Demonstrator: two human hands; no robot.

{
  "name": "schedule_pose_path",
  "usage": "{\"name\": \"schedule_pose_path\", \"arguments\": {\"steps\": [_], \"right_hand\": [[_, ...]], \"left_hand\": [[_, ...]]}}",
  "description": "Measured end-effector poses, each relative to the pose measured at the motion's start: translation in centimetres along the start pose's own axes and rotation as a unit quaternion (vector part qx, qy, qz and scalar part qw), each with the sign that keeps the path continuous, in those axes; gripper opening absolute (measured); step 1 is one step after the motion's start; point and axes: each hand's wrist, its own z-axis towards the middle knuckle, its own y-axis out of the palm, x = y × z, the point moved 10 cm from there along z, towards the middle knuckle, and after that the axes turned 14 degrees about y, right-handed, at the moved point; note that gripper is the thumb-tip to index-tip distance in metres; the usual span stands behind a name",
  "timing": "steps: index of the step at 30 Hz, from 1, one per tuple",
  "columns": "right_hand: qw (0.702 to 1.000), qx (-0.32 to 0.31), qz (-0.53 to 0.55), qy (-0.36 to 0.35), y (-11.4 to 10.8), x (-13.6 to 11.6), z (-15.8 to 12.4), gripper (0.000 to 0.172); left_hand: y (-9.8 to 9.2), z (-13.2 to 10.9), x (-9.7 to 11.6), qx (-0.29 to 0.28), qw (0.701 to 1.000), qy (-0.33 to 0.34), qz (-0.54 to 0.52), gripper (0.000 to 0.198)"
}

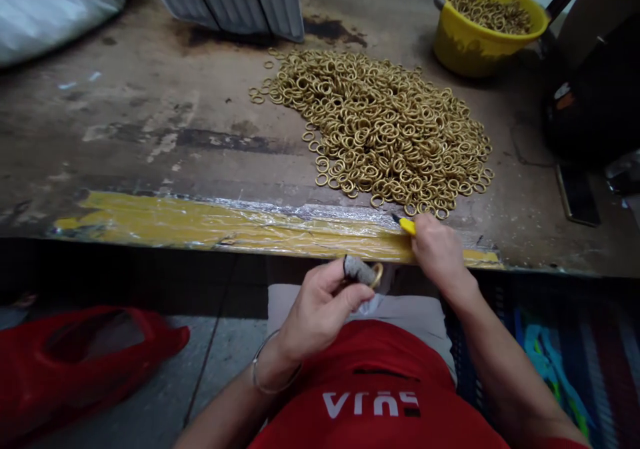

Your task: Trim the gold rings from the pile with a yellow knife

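Observation:
Pinched between thumb and a finger of my left hand (320,305) is a brass-coloured ring (378,275), held just off the table's front edge. A grey cloth sleeve (359,270) wraps the finger beside it. My right hand (441,252) is closed around a small yellow-handled tool (407,226) with a dark tip, close to the edge of a ring pile. Most of the tool is hidden in the fist, so its kind is unclear. That pile of brass-coloured rings (385,125) spreads over the wooden table (150,149) beyond both hands.
A yellow basin (467,49) of similar rings stands at the back right, and a phone (577,194) lies at the right. At the back is a grey ribbed plastic container (235,2). Yellow tape (200,225) covers the front edge. A red plastic stool (90,369) is lower left.

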Motion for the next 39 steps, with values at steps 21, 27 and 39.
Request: {"name": "schedule_pose_path", "arguments": {"steps": [21, 27, 39], "right_hand": [[0.995, 0.075, 0.059, -0.012, -0.8, 1.3, 5.6, 0.015], [0.994, 0.077, 0.071, -0.01, -1.0, 2.0, 4.3, 0.014], [0.909, 0.073, 0.405, -0.072, -3.9, 2.9, 0.8, 0.014]], "left_hand": [[0.9, 0.6, -5.7, 0.035, 0.953, -0.157, -0.257, 0.032], [1.1, 1.0, -5.5, 0.032, 0.97, -0.131, -0.2, 0.03], [1.2, 1.4, -5.3, 0.058, 0.975, -0.117, -0.18, 0.034]]}}
